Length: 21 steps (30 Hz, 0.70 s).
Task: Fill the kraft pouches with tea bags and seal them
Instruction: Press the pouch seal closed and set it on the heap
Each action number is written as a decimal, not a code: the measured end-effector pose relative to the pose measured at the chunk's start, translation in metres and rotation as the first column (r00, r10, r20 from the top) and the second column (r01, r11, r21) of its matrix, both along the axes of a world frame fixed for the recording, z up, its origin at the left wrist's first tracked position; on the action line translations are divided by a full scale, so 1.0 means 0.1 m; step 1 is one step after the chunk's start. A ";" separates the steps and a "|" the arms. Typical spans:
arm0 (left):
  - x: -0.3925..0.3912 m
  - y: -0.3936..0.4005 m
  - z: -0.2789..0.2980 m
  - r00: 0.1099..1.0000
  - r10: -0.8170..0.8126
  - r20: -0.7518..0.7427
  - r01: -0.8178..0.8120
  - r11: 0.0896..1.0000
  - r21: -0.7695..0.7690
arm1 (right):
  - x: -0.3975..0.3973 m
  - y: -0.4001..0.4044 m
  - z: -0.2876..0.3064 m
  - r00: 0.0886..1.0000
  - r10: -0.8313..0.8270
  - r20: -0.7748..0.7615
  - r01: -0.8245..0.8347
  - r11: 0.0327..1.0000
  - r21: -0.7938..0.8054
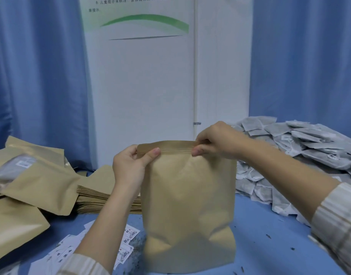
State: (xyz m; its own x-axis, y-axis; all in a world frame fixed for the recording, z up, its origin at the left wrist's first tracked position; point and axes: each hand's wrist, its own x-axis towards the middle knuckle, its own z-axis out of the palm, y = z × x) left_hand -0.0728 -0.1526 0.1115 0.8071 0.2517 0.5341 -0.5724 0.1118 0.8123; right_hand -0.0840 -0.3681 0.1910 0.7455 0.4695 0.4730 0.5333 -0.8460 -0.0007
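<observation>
A kraft pouch stands upright near the middle of the bench, bulging as though already filled, so the step in hand looks like sealing. The left hand pinches the top strip at its left corner, thumb in front on the zip line. The right hand pinches the same strip near its right end, fingers curled over the top edge and thumb pressed on the front. The strip between them lies flat and looks closed, though whether the zip is fully engaged cannot be told.

The next move probably calls for running pinched fingers along the whole zip line with firm pressure while the other hand steadies the pouch, then setting it aside.

The bench has a blue cover. To the left lie filled pouches, one showing a clear window, and beside them a flat stack of empty pouches. To the right, a big heap of grey-white tea bags rises against the curtain. Printed label sheets lie in front, partly under the left forearm. Behind hang blue curtains on both sides of a white poster with a green arc.
</observation>
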 end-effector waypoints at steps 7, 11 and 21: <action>0.02 0.14 -0.02 1.000 0.022 0.004 -0.022 1.000 -0.007 | 0.03 -0.22 -0.07 0.999 -0.042 -0.032 0.043 0.999 0.029; 0.03 0.18 0.00 0.999 0.041 -0.024 -0.041 0.999 -0.003 | 0.06 -0.30 -0.11 0.997 0.020 -0.071 -0.009 0.986 0.164; -0.06 0.04 0.03 1.000 -0.016 -0.012 0.016 1.000 -0.020 | 0.04 -0.17 -0.09 0.992 0.063 -0.107 -0.037 0.973 0.229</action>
State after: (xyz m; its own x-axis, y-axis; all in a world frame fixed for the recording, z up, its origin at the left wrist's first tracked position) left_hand -0.0791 -0.1487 0.1147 0.8175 0.2494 0.5191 -0.5605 0.1370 0.8168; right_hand -0.0800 -0.3852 0.1817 0.7787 0.3978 0.4851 0.5600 -0.7893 -0.2517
